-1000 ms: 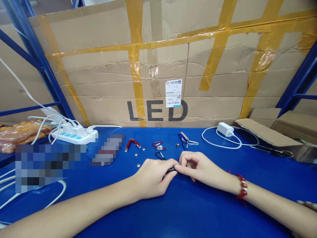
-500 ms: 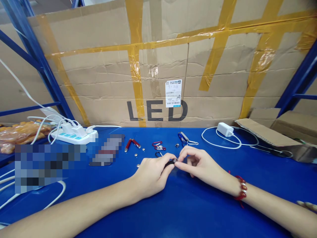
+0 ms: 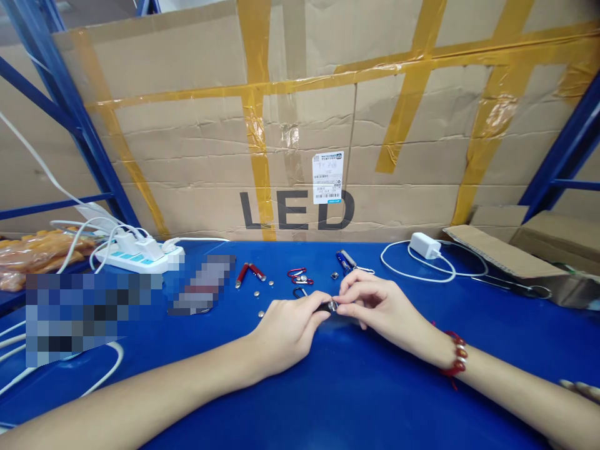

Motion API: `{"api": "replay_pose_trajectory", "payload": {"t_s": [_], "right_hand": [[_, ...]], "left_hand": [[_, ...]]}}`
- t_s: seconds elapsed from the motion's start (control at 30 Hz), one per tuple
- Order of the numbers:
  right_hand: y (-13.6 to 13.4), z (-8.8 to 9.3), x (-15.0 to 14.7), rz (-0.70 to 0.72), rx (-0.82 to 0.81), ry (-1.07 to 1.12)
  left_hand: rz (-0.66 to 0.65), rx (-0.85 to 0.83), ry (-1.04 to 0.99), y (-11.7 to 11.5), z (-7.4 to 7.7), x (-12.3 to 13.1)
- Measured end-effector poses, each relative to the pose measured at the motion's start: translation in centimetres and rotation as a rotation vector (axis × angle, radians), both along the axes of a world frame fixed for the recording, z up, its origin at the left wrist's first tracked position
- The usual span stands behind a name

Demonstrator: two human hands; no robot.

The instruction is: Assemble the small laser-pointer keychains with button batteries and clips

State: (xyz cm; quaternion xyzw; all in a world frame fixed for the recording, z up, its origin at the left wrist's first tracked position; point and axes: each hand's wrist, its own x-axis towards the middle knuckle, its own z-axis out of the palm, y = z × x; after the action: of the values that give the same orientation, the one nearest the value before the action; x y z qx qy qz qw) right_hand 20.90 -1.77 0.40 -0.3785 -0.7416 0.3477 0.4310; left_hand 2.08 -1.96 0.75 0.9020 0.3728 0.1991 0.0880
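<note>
My left hand (image 3: 290, 331) is closed round a small black keychain flashlight (image 3: 323, 307), most of which the fingers hide. Its silver end (image 3: 332, 305) sticks out to the right. A black carabiner (image 3: 300, 292) shows just behind the left fingers and seems to hang from it. My right hand (image 3: 375, 303) has thumb and forefinger pinched at that silver end; whether they hold a small separate part I cannot see. Beyond the hands lie red carabiners (image 3: 297, 273), two red flashlight tubes (image 3: 250, 272) and several silver button cells (image 3: 261, 314).
Blue and silver keychain flashlights (image 3: 345, 259) lie behind my right hand, near a small metal piece (image 3: 334, 275). A white charger (image 3: 425, 245) with its cable is at right, by an open cardboard box (image 3: 497, 250). At left are a blurred-out phone-like slab (image 3: 204, 284) and a white power strip (image 3: 140, 259).
My right fingertips have shifted slightly, and more of the flashlight's silver end shows between the hands. The left hand keeps its hold in nearly the same place.
</note>
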Motion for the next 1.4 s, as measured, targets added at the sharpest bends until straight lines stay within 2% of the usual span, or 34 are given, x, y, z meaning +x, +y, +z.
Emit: {"api": "replay_pose_trajectory", "payload": {"t_s": [0.23,0.47,0.77,1.13,1.4], "right_hand": [[-0.3,0.1,0.0,0.038,0.065,-0.032],[-0.7,0.2,-0.1,0.009,0.199,-0.096],[-0.4,-0.1,0.0,0.0,0.261,-0.164],[-0.9,-0.1,-0.6,-0.046,0.081,-0.107],[-1.1,-0.2,-0.9,-0.002,-0.168,-0.048]], "left_hand": [[-0.081,-0.102,-0.01,0.1,0.2,-0.3],[-0.139,-0.075,0.024,0.2,0.1,-0.4],[-0.148,-0.055,-0.041,0.3,-0.1,-0.5],[-0.13,0.041,-0.175,0.4,-0.8,-0.3],[-0.112,0.049,-0.152,0.3,-0.8,-0.5]]}}
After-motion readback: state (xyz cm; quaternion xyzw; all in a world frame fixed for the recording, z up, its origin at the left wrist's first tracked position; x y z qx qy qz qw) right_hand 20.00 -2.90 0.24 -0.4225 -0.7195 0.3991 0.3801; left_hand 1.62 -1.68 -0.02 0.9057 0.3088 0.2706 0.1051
